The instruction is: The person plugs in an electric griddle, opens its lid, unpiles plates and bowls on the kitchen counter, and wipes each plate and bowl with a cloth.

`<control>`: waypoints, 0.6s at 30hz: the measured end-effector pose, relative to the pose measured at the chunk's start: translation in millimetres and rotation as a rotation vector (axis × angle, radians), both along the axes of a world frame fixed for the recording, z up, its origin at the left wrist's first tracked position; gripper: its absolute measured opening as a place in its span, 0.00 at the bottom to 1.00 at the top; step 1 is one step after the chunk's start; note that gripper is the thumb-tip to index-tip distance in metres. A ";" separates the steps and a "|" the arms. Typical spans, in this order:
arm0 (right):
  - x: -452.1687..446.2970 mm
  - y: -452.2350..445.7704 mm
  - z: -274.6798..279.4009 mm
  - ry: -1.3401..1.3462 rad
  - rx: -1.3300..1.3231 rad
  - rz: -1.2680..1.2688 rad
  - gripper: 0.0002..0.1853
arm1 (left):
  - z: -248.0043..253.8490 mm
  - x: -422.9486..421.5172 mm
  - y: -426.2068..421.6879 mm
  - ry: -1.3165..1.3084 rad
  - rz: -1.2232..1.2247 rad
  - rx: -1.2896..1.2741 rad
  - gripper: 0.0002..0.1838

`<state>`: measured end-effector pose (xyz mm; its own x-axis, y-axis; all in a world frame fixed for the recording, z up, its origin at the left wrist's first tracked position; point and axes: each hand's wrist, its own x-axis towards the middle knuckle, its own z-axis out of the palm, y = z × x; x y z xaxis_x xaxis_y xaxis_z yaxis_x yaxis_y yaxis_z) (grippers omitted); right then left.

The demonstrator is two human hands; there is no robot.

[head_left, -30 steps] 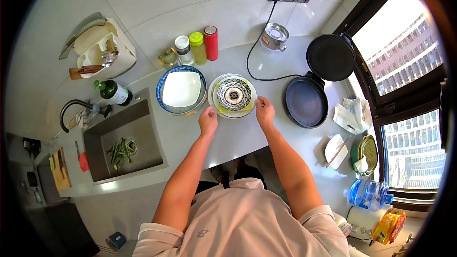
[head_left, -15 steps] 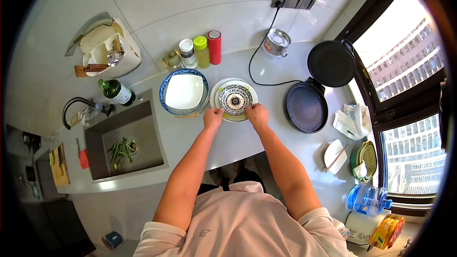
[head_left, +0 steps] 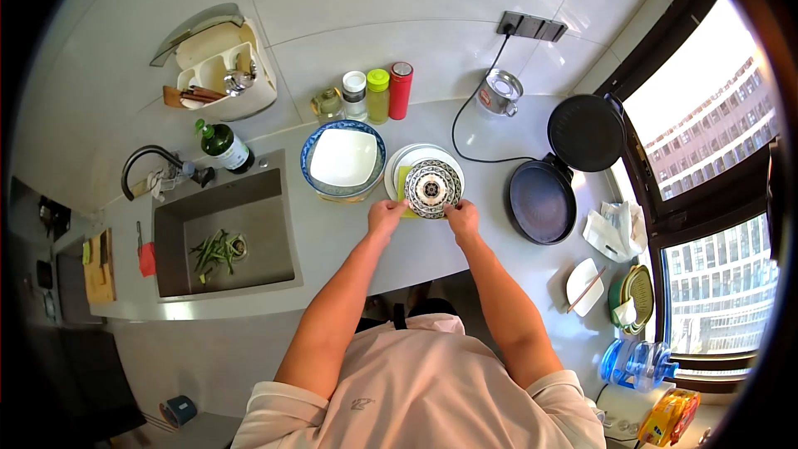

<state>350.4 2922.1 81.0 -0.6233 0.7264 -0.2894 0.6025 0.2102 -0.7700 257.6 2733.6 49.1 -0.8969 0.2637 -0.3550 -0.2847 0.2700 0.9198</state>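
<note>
My left hand [head_left: 386,218] and my right hand [head_left: 462,218] pinch opposite lower edges of a black-and-white patterned bowl [head_left: 432,189]. The bowl is over the near right part of a stack of white plates [head_left: 407,155], and a yellow-green piece [head_left: 403,183] shows beneath its left side. Whether the bowl still touches what is under it I cannot tell. Left of the stack, a square white dish [head_left: 343,158] sits in a large blue-rimmed bowl [head_left: 311,161].
The sink [head_left: 187,229] with green vegetables [head_left: 219,251] lies at left. Bottles and a red flask [head_left: 400,91] stand by the wall. An open black pan [head_left: 542,201], a cord [head_left: 455,131] and a white dish with chopsticks [head_left: 584,287] are to the right.
My hands have closed on the edges of the patterned bowl, which has shifted right and toward me relative to the plates. The whole view has also shifted.
</note>
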 end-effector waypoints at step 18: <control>-94.0 -34.9 41.2 0.191 -0.064 0.171 0.12 | 57.1 -67.3 -45.9 0.195 0.217 -0.053 0.28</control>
